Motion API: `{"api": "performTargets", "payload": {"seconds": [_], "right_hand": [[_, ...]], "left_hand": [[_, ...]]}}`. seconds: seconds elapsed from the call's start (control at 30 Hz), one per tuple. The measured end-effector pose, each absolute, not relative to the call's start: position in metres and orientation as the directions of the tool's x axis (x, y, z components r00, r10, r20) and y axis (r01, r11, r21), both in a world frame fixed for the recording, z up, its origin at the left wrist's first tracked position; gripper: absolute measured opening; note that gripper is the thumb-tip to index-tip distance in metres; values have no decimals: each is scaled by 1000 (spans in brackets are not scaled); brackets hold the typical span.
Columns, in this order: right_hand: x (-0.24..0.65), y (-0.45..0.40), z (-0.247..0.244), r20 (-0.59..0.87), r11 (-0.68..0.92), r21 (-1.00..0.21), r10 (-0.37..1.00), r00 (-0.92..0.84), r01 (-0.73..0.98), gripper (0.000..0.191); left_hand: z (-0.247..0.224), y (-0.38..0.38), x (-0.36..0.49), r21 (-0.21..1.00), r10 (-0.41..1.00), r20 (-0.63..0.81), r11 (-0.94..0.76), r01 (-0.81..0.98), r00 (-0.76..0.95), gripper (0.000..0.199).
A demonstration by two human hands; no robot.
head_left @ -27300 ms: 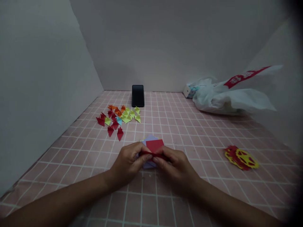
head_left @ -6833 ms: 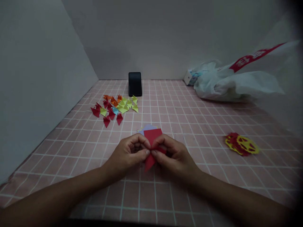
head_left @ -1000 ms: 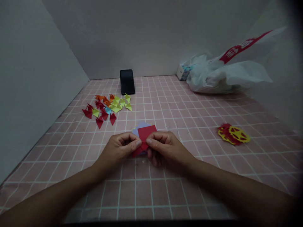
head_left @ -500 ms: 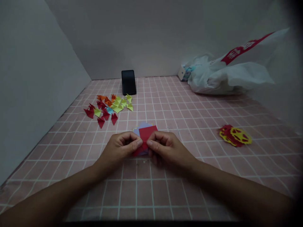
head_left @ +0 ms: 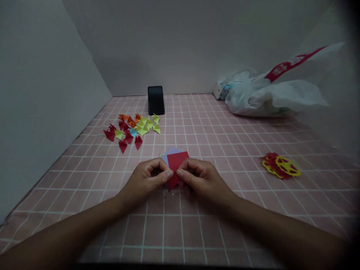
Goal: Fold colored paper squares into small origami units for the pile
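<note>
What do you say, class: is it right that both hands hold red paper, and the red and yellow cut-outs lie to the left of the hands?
Not quite: the head view shows the red and yellow cut-outs to the right of the hands. The left hand and right hand do both hold red paper.

The left hand [head_left: 150, 178] and right hand [head_left: 201, 180] pinch red paper [head_left: 173, 182] over a stack of square sheets [head_left: 172, 151], probably mostly lilac. Beyond lie small folded paper figures [head_left: 142, 129] and an upright dark phone [head_left: 156, 100]; a plastic bag [head_left: 261, 97] sits far right.
</note>
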State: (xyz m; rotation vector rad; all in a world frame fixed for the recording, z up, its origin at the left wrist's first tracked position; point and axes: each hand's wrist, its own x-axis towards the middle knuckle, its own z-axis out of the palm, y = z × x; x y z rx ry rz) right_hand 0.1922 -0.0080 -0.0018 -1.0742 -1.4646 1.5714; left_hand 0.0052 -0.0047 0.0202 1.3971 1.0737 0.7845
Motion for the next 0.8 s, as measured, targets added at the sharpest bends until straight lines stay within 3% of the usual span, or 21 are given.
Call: {"api": "performTargets", "payload": {"seconds": [0.2,0.4,0.57,0.8], "right_hand": [[191,-5,-5,-93,-157,-976,929,-358,-153,22],[189,-6,-5,-103,-168,-977,907,-408,-128,23],[189,-5,-8,-166,-276,-936,894,-415,-221,29],[191,-3,-3,-114,-153,-985,922,-369,-78,23]], "left_hand": [[17,-6,7,989,933,-131,98,114,336,23],[13,-8,8,986,920,-160,134,95,359,22],[13,-7,7,984,933,-176,174,36,315,21],[11,-5,7,973,925,-223,229,18,309,22]]}}
